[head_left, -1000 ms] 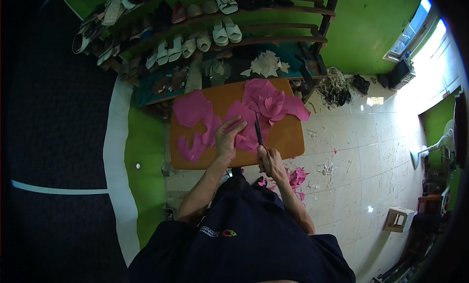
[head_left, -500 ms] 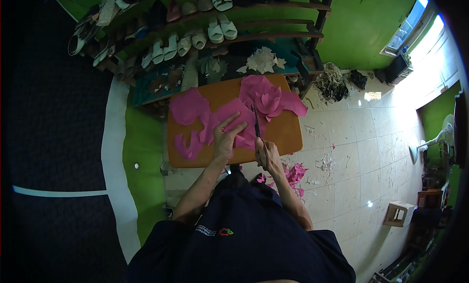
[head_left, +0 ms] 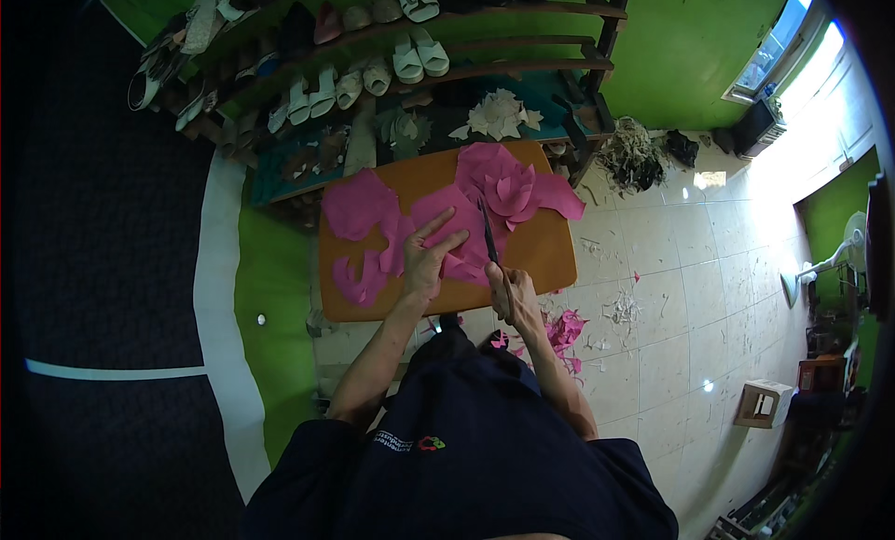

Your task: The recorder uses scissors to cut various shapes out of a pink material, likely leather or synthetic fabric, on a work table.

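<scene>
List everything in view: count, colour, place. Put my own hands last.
Table: one, orange-brown, in front of the person
Pink sheets: several, pink, on the table
Scissors: one pair, dark, over the sheets
Rack: one, brown, beyond the table
Shoes: many, mixed colours, on the rack
Cream pieces: one pile, cream, low on the rack
Floor scraps: many, pink and pale, right of the table
Fan: one, white, far right
Stool or box: one, pale, right floor
Window: one, bright, upper right
Left hand: one, bare, on a pink sheet
Right hand: one, bare, gripping the scissors
</scene>
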Demonstrator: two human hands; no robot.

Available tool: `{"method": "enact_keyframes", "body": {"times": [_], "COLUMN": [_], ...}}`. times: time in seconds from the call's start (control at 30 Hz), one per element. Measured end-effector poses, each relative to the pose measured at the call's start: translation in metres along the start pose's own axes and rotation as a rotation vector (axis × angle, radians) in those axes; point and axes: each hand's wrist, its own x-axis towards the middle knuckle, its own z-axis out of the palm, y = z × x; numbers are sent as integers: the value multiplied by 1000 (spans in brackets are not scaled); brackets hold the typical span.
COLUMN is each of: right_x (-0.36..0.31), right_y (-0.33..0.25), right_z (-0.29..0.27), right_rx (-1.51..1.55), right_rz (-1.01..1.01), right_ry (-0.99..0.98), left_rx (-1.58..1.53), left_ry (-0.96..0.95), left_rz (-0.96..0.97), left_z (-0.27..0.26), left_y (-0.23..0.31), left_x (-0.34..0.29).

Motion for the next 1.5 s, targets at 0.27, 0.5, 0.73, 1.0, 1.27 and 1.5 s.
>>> {"method": "enact_keyframes", "body": {"times": [0.27, 0.5, 0.73, 1.0, 1.27, 1.5], "right_x": [1, 1, -10, -13, -13, -13], "right_y": [1, 7, -5, -7, -6, -3], "right_z": [-3, -4, -5, -14, -23, -31], "right_rx": [-129, -109, -118, -120, -262, -313], "right_rz": [-49, -16, 35, 34, -52, -81], "right_ry": [17, 5, -3, -43, -45, -55], "left_rx": [34, 59, 110, 146, 159, 175], "left_ry": [-38, -105, -208, -263, -349, -393], "left_rz": [-24, -77, -41, -39, -81, -101], "left_z": [-6, -11, -22, -26, -28, -32], "left_y": [8, 23, 28, 38, 42, 43], "left_x": [3, 5, 13, 17, 26, 28]}}
